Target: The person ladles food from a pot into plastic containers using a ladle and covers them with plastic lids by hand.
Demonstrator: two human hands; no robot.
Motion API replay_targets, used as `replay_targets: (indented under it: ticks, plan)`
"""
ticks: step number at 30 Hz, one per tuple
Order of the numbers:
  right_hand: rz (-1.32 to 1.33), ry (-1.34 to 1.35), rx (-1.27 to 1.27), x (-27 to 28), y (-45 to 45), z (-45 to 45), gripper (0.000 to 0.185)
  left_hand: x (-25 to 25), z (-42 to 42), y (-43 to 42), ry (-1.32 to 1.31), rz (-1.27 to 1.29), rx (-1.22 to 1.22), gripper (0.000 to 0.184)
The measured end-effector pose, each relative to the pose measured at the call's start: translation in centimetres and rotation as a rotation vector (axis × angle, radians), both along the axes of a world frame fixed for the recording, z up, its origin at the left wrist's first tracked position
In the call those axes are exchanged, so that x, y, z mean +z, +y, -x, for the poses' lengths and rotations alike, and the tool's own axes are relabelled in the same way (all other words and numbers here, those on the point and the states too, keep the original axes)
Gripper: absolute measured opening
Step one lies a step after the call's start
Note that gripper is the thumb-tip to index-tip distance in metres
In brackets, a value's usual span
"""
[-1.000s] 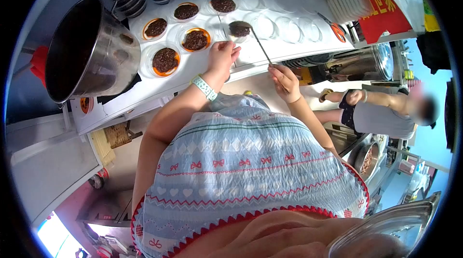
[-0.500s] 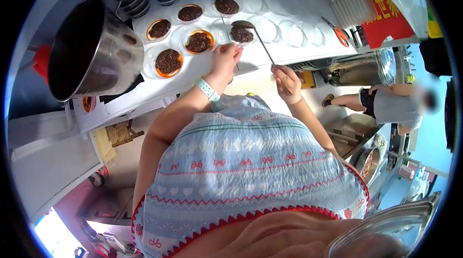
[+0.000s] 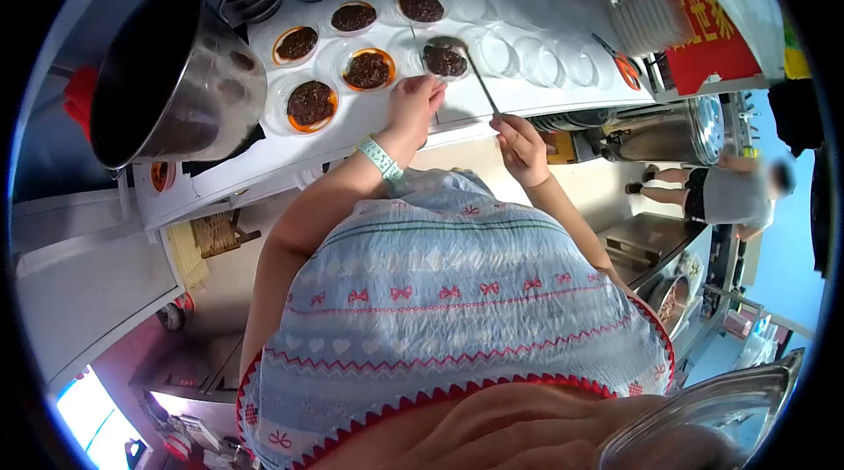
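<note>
- Altogether, six bowls of dark food (image 3: 369,72): five left of or beyond your left hand (image 3: 415,107), the sixth bowl (image 3: 446,62) just past its fingertips.
- One pot (image 3: 209,87), left of your left hand; one pair of scissors (image 3: 628,72), beyond and right of your right hand (image 3: 522,152); clear tubs (image 3: 495,55) overlap, count uncertain.
- Both your arms reach forward, hands near each other.
- Left: fingers partly curled near the rim; can't tell if gripping.
- Right: fingers closed round one ladle (image 3: 480,82), its head over the sixth bowl.

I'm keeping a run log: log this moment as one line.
right hand: holding spoon, its head at dark food | left hand: close beside that food, contact unclear
</note>
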State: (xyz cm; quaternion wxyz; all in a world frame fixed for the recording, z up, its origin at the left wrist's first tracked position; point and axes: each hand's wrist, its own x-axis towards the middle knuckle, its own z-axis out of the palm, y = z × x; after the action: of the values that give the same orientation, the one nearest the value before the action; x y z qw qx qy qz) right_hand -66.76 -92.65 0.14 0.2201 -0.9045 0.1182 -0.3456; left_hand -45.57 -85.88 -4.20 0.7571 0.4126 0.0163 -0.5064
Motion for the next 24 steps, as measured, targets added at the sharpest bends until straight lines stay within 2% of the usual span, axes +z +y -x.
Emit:
replay_targets:
  ticks: [4, 7, 8, 12, 13, 17, 21, 23, 24]
  plan:
    - [0.004, -0.056, -0.002, 0.5, -0.2, 0.3, 0.025, 0.1, -0.2, -0.2, -0.012, -0.009, 0.027, 0.014]
    - [-0.012, 0.007, -0.032, 0.4, 0.0, 0.4, 0.025, -0.2, 0.1, 0.3, -0.024, 0.003, -0.002, 0.014]
    - [0.054, 0.001, -0.029, 1.5, 0.0, 0.4, 0.023, 0.0, -0.1, 0.1, -0.015, -0.013, 0.001, 0.014]
    - [0.043, -0.079, -0.115, 2.8, 0.1, 0.0, 0.018, 0.0, -0.3, 0.1, -0.005, -0.020, 0.012, 0.013]
    - [-0.013, -0.095, -0.113, 2.8, -0.1, 0.0, 0.017, -0.1, -0.2, 0.3, 0.001, -0.019, 0.009, 0.014]
    - [-0.678, -0.363, -0.180, 1.6, 0.2, -0.2, 0.028, 0.6, 0.0, 1.3, 0.014, -0.021, 0.005, 0.016]
    - [-0.964, -0.539, -0.266, 2.3, -0.7, -0.1, 0.037, 2.3, -0.5, 3.6, -0.019, 0.012, -0.132, 0.016]
    - [-1.075, -0.649, -0.250, 2.5, -1.3, 0.2, 0.036, 3.5, -0.9, 4.9, -0.376, -0.057, -0.547, 0.018]
    - [-1.154, -0.711, -0.245, 2.9, -1.5, 0.2, 0.035, 3.2, -1.1, 5.4, -0.502, -0.046, -0.638, 0.019]
